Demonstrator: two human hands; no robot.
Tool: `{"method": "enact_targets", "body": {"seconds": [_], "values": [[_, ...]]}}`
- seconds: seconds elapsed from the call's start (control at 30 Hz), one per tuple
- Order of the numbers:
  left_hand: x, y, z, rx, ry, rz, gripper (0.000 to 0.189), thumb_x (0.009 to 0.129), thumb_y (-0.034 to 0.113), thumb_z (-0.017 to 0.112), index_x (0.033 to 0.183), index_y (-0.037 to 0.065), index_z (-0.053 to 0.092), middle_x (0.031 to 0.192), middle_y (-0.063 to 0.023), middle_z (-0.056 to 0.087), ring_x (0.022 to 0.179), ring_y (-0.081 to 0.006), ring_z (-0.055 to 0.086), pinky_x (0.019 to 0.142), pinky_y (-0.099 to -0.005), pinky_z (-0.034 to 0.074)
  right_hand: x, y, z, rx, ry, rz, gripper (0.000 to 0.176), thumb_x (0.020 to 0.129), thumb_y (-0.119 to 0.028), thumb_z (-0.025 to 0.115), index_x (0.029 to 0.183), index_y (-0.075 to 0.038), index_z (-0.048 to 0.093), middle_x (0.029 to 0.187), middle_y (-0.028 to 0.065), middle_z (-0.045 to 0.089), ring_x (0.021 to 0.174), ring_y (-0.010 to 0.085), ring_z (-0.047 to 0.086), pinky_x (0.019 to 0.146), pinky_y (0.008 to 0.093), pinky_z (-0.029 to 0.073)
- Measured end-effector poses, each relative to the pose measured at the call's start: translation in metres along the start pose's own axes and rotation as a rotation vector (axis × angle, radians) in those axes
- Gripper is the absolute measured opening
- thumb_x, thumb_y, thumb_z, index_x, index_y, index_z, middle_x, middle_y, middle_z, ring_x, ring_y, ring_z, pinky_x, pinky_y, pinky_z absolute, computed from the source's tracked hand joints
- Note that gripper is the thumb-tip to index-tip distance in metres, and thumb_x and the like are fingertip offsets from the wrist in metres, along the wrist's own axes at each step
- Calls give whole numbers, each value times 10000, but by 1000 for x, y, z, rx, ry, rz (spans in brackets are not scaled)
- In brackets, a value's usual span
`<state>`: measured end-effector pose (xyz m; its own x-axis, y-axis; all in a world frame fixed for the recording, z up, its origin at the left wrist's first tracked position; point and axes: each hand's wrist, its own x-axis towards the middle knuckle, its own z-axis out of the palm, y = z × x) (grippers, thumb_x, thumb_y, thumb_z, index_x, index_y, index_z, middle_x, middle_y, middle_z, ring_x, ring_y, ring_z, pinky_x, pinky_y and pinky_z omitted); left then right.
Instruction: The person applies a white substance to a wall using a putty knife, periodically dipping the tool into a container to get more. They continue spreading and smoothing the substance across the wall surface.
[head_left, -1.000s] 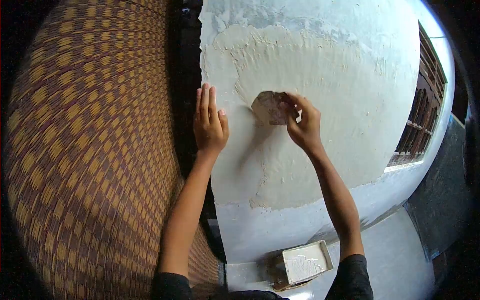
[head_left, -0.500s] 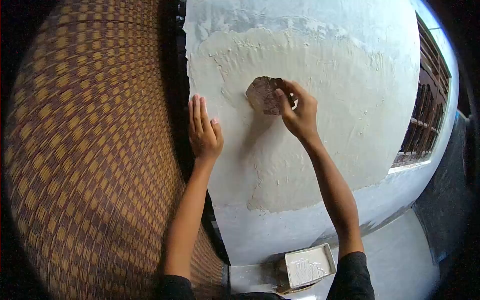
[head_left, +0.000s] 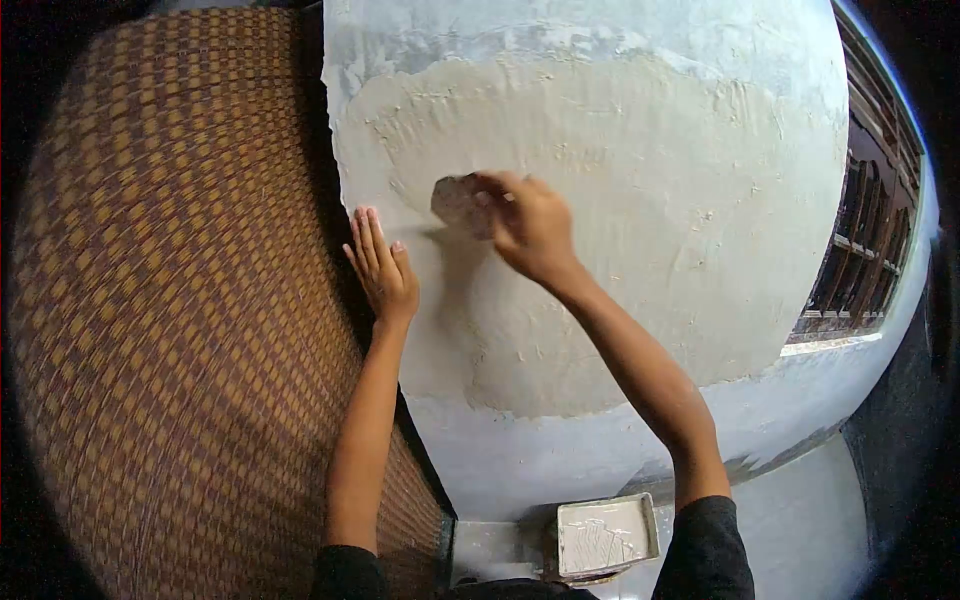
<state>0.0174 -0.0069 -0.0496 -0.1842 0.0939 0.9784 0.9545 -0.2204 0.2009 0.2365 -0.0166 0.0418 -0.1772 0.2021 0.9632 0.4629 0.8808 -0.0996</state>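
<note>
My right hand (head_left: 530, 225) grips a thin, flat, putty-stained scraper blade (head_left: 457, 203) and presses it against a wall (head_left: 640, 180) coated with cream putty. The blade sits near the left part of the puttied patch, at about chest height. My left hand (head_left: 380, 265) lies flat on the wall near its left edge, fingers together and pointing up, holding nothing. It rests just below and left of the blade.
A woven brown-and-yellow mat or screen (head_left: 170, 300) fills the left side. A rectangular tray of white putty (head_left: 605, 535) sits low on a ledge below my arms. A wooden barred window (head_left: 865, 250) is on the right of the wall.
My right hand has swept the blade leftward across the putty. My left hand has slid a little lower and to the left along the wall edge.
</note>
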Motion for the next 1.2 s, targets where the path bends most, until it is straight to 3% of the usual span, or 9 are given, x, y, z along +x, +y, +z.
{"method": "enact_targets", "body": {"seconds": [0.1, 0.2, 0.33, 0.4, 0.47, 0.6, 0.73, 0.9, 1.2], "values": [[-10, 11, -10, -4, -69, -32, 567, 991, 224, 355, 1509, 38, 219, 1577, -146, 202, 1461, -314, 165, 1158, -545, 111, 11, 6, -13, -64, 28, -42, 279, 798, -100, 673, 1072, -154, 672, 845, 142, 663, 756, 314, 622, 682, 393, 509], [-26, 19, -19, 18, -140, -64, 575, 981, 180, 388, 1507, 26, 215, 1570, -164, 208, 1451, -340, 176, 1163, -525, 128, 38, 56, -51, -56, 378, 90, 229, 876, -244, 599, 1062, -141, 685, 852, 148, 674, 795, 339, 634, 710, 424, 506], [-52, 28, -30, -11, -221, 5, 571, 967, 139, 411, 1495, 10, 238, 1556, -189, 224, 1435, -355, 207, 1165, -459, 174, 43, 94, -135, -70, 682, 275, 282, 861, -212, 641, 1068, -24, 679, 903, 202, 701, 812, 318, 695, 716, 375, 535], [-64, 34, -33, -66, -294, -41, 567, 966, 144, 409, 1490, 2, 243, 1551, -198, 232, 1431, -355, 217, 1158, -451, 188, 36, 97, -162, -48, 786, 288, 276, 870, -173, 628, 1081, 0, 668, 916, 166, 710, 808, 276, 696, 730, 360, 528], [-79, 43, -37, -108, -310, -88, 557, 968, 154, 411, 1479, -8, 257, 1542, -204, 245, 1424, -356, 231, 1148, -441, 208, 24, 92, -177, 65, 804, 454, 275, 877, -181, 634, 1080, 1, 668, 917, 138, 706, 768, 225, 669, 719, 335, 514], [-102, 72, -50, -169, -377, -159, 517, 989, 199, 392, 1451, -14, 299, 1507, -220, 298, 1398, -364, 277, 1134, -448, 235, -13, 84, -174, 163, 664, 455, 306, 889, -210, 655, 1098, 14, 661, 918, 110, 697, 735, 159, 594, 699, 302, 482], [-119, 93, -57, -212, -427, -198, 512, 1000, 238, 396, 1443, -6, 316, 1474, -222, 348, 1373, -367, 311, 1130, -449, 250, -62, 82, -153, 301, 491, 407, 312, 889, -198, 662, 1120, 12, 656, 934, 112, 697, 792, 155, 620, 725, 293, 487], [-150, 118, -70, -261, -471, -310, 472, 995, 240, 418, 1415, 27, 382, 1439, -196, 404, 1352, -358, 346, 1127, -443, 267, -132, 75, -144, 241, 318, 522, 313, 889, -189, 666, 1124, 16, 652, 931, 99, 701, 831, 142, 635, 760, 274, 492], [-245, 158, -96, -294, -575, -413, 416, 989, 220, 445, 1349, 11, 451, 1352, -205, 478, 1291, -359, 416, 1091, -432, 323, -317, 104, -158, 453, 63, 897, 345, 913, -186, 666, 1173, 36, 617, 950, 58, 677, 832, 112, 615, 739, 261, 492]]}}
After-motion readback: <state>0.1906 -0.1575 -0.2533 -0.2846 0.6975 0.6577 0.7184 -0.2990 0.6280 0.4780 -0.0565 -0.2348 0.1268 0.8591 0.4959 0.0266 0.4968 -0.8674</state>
